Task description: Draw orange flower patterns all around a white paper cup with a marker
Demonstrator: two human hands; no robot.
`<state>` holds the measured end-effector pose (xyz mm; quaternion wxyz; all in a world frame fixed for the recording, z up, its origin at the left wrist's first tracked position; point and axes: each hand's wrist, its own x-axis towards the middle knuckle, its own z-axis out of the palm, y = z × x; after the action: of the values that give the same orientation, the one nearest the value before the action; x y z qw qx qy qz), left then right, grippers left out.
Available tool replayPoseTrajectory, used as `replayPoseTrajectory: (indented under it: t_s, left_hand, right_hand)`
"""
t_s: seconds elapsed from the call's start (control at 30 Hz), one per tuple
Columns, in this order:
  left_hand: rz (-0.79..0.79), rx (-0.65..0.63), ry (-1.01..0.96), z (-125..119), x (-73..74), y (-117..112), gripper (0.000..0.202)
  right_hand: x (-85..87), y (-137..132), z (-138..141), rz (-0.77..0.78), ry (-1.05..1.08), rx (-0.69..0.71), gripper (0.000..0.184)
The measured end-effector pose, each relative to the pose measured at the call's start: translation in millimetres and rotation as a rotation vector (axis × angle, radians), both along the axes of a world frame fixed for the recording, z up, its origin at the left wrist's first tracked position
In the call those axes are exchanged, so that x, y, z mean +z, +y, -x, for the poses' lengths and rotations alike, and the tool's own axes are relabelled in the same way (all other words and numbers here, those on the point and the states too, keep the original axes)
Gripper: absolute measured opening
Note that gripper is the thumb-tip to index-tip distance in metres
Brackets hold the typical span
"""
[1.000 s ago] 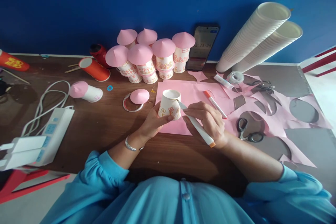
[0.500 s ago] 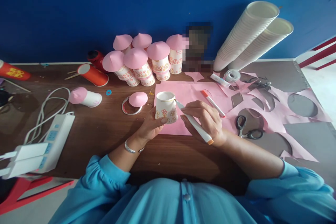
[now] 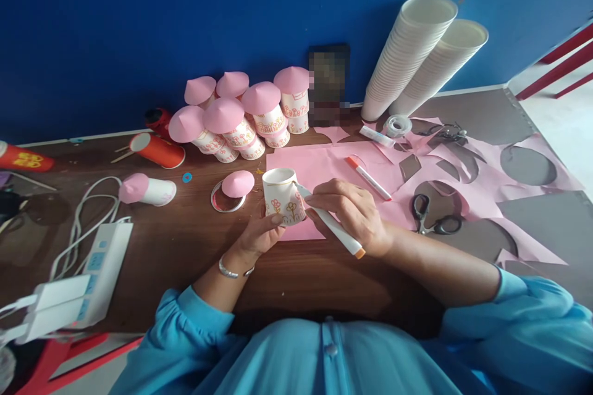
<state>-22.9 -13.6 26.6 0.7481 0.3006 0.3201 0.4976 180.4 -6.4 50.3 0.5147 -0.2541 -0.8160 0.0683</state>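
Observation:
Wrapped round a white paper cup [image 3: 279,194] is my left hand [image 3: 262,231], its thumb across the lower front. Flowers in pink and ochre are drawn on the cup's side, and a thin line runs just below its rim. My right hand [image 3: 354,213] is closed on a white marker [image 3: 336,225] with an orange end cap; its tip meets the cup near the rim's right side. Below the cup and marker lies a pink paper sheet [image 3: 301,160]. A small pink paper cone [image 3: 238,184] rests on a roll of tape [image 3: 220,197] to the left.
Several decorated cups with pink cone roofs [image 3: 223,115] stand at the back. Tall stacks of paper cups [image 3: 403,55] lean right of them. Scissors [image 3: 433,216], another marker [image 3: 368,178] and pink scraps [image 3: 486,191] lie right. A power strip [image 3: 104,271] sits left.
The view has shifted a little, moving most things left in the picture. The cup has turned slightly in my left hand, and the marker tip stays at its rim.

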Motion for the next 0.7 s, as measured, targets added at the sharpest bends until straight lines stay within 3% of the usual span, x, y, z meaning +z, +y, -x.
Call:
replayPoseTrajectory:
  t_s: [0.1, 0.3, 0.47, 0.7]
  left_hand:
    - [0.017, 0.026, -0.001, 0.4, -0.8, -0.9, 0.044]
    - [0.045, 0.033, 0.054, 1.4, -1.1, -0.8, 0.078]
    - [0.021, 0.022, 0.091, 1.0, -2.7, 1.4, 0.081]
    - [0.013, 0.038, 0.07, 1.5, -5.0, 2.8, 0.078]
  right_hand:
    - [-0.6, -0.4, -0.2, -0.007, -0.002, -0.001, 0.032]
    - [-1.1, -1.9, -1.0, 0.012, -0.019, -0.007, 0.032]
    - [4.0, -3.1, -0.4, 0.011, -0.037, 0.008, 0.033]
    - [-2.5, -5.1, 1.6, 0.012, -0.021, 0.025, 0.026]
